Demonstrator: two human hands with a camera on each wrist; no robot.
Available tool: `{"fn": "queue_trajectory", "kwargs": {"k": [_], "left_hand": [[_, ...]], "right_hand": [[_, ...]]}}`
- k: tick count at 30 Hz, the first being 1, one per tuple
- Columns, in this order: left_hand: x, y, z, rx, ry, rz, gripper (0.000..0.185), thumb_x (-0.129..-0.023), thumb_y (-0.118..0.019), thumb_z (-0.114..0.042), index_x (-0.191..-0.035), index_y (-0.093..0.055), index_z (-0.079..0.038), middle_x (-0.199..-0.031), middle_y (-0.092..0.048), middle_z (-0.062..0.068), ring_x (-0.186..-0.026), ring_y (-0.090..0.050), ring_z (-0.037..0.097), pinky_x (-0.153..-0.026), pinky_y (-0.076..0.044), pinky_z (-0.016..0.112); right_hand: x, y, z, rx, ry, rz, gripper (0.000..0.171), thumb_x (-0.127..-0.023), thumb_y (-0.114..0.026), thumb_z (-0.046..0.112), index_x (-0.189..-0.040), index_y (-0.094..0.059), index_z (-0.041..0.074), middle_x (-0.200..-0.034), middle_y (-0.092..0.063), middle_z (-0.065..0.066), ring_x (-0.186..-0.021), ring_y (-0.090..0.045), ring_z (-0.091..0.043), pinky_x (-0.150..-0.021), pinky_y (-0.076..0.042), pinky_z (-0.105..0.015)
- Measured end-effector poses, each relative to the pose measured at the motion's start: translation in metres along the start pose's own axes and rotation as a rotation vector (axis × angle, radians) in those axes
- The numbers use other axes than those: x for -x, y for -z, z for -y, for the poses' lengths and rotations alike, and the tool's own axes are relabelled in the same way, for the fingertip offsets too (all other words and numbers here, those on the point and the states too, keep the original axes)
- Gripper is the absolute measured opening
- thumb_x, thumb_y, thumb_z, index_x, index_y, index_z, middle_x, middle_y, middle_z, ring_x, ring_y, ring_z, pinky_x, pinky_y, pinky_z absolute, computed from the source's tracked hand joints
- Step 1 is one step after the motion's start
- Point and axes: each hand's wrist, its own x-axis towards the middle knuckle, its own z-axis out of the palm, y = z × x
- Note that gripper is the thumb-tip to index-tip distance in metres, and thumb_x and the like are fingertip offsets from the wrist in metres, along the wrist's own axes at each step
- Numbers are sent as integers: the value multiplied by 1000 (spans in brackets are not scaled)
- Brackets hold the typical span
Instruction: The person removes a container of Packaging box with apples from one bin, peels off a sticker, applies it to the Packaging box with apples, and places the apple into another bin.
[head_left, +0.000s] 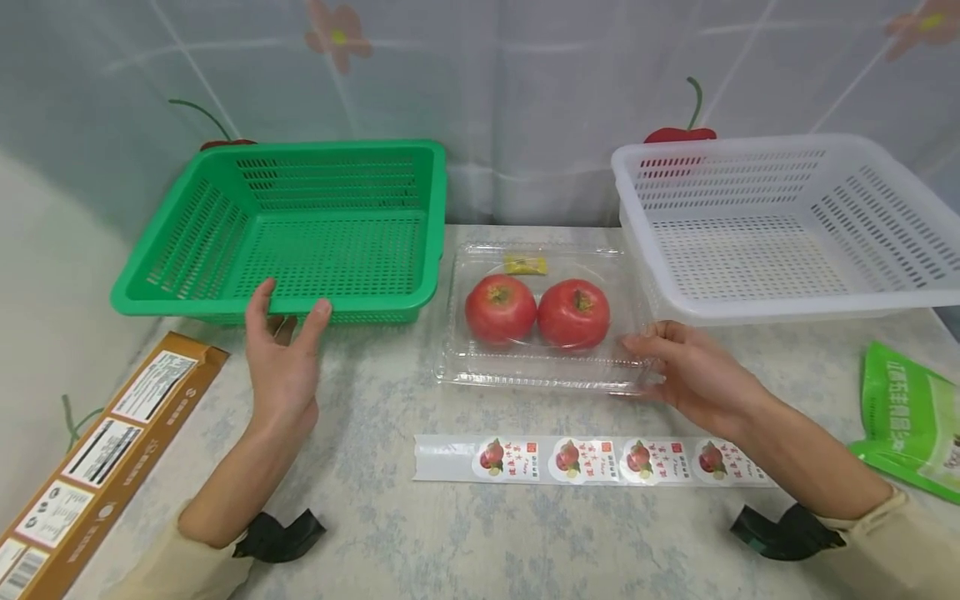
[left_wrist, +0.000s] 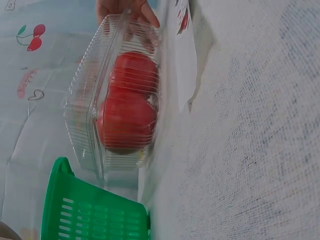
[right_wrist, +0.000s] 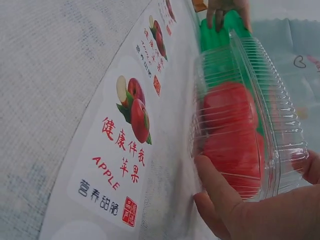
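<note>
A clear plastic clamshell box (head_left: 543,321) lies shut on the table with two red apples (head_left: 500,309) (head_left: 573,313) inside. My right hand (head_left: 686,367) grips the box's right end, thumb and fingers (right_wrist: 220,187) round its edge. My left hand (head_left: 283,354) hovers with straight fingers just in front of the green basket (head_left: 300,229), touching its front rim or nearly so. In the left wrist view the clamshell box (left_wrist: 120,105) and green basket (left_wrist: 92,212) show. A strip of apple stickers (head_left: 600,458) lies in front of the box.
A white basket (head_left: 780,225) stands at the right back, empty like the green one. A brown cardboard piece (head_left: 97,458) lies at the left edge, a green pouch (head_left: 911,421) at the right. A curtain hangs behind the table.
</note>
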Motion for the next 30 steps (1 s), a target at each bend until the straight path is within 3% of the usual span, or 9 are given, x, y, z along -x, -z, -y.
{"fn": "queue_trajectory", "kwargs": {"k": [5, 11, 14, 19, 22, 26, 30], "left_hand": [[3, 1, -2, 43, 10, 51, 73, -98, -62, -23, -156, -19, -35, -158, -10, 9, -144, -17, 19, -114, -27, 36], [14, 2, -7, 127, 13, 87, 69, -101, -57, -16, -156, -21, -35, -158, -3, 10, -143, -21, 26, -114, -29, 39], [25, 2, -7, 77, 10, 66, 63, -100, -59, -14, -153, -30, -31, -148, -18, 9, -133, -35, 24, -108, -38, 35], [46, 2, -4, -55, -67, 72, 42, -96, -64, -6, -136, -55, -16, -108, -44, 6, -95, -57, 16, -84, -51, 23], [57, 0, -2, -155, -141, 154, 32, -93, -67, -2, -124, -62, -9, -95, -50, 6, -84, -60, 15, -77, -52, 22], [67, -4, 3, -251, -213, 330, 28, -90, -70, -1, -118, -66, -5, -93, -53, 7, -85, -59, 16, -73, -53, 22], [72, -6, 10, -340, -257, 543, 25, -89, -74, -7, -114, -71, -7, -96, -55, 12, -78, -55, 17, -65, -49, 22]], "right_hand": [[2, 0, -2, 83, -4, -60, 33, -101, -58, 25, -114, -38, 2, -118, -47, -9, -112, -49, -21, -87, -53, -34], [7, -5, -3, 264, 23, -158, 60, -102, -54, 40, -136, -30, -2, -132, -37, -14, -120, -41, -24, -91, -50, -26], [16, -6, -3, 359, 78, -189, 65, -103, -50, 43, -143, -25, -2, -142, -35, -15, -127, -38, -24, -94, -47, -24], [37, -16, -4, 529, 273, -203, 54, -104, -51, 30, -142, -30, -2, -147, -35, -15, -135, -34, -30, -93, -40, -10], [45, -29, -7, 592, 456, -242, 43, -100, -58, 11, -137, -39, -2, -145, -38, -11, -136, -34, -26, -97, -37, -10], [52, -47, -9, 646, 721, -284, 43, -87, -64, -14, -126, -52, -1, -136, -48, -6, -128, -42, -17, -100, -39, -18], [53, -62, -12, 734, 853, -263, 43, -80, -69, -15, -118, -62, 4, -122, -56, -3, -115, -49, -14, -93, -41, -22]]}}
